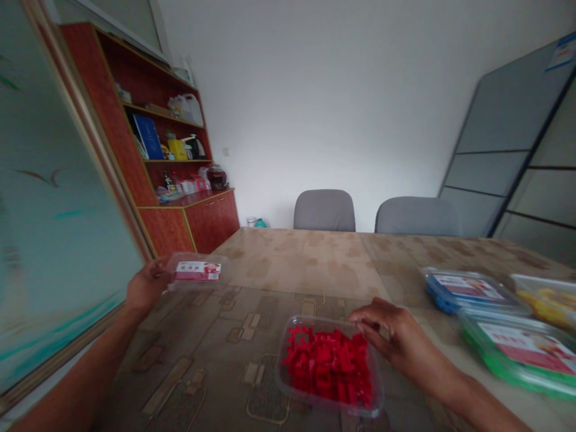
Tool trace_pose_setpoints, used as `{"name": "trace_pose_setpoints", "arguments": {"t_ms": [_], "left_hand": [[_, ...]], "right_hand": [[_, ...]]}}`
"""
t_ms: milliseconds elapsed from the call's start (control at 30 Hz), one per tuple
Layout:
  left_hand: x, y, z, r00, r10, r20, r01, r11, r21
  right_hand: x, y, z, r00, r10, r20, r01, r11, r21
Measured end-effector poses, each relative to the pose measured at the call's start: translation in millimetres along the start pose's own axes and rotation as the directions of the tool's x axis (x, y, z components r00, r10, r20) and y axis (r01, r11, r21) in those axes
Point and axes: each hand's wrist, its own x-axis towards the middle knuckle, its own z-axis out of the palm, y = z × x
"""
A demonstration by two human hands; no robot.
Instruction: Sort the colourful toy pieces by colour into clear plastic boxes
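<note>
Stretched well out to the left with the left hand [146,285], pinching a transparent plastic lid [198,270] by its left end, long axis running left to right. Curled, palm down, with the right hand [391,327] at the far-right corner of a clear plastic tub [281,360], open side up on the patterned table [225,354], holding red plastic blocks [328,366]; impossible to tell whether pinching or merely touching there.

Both hands [398,329] bare; forearms [92,360] bare.
</note>
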Motion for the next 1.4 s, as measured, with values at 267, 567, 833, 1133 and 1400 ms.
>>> {"name": "trace_pose_setpoints", "arguments": {"t_ms": [267,567,833,1133,1400], "left_hand": [[-55.1,104.1,-1.3,0.941,0.202,0.272,-0.045,0.870,-0.492],[-194.0,154.4,44.7,0.539,0.479,0.693,0.169,0.745,-0.646],[-187.4,150.0,32.2,0.579,0.555,0.597,0.040,0.712,-0.701],[-138.5,132.6,40.6,0.663,0.467,0.585,-0.249,0.875,-0.416],[-162.8,117.2,79.2,0.610,0.482,0.629,-0.298,0.875,-0.382]], "right_hand": [[-1.4,-11.8,-3.1,0.986,0.162,-0.030,-0.144,0.938,0.317],[-10.5,-52.7,12.5,0.975,0.116,0.191,-0.213,0.735,0.644],[-14.9,-46.6,27.3,0.901,0.216,0.377,-0.427,0.599,0.678],[-19.1,-15.3,9.1,0.874,0.412,0.259,-0.455,0.503,0.735],[-51.1,-1.3,30.9,0.878,0.451,0.159,-0.465,0.729,0.502]]}}
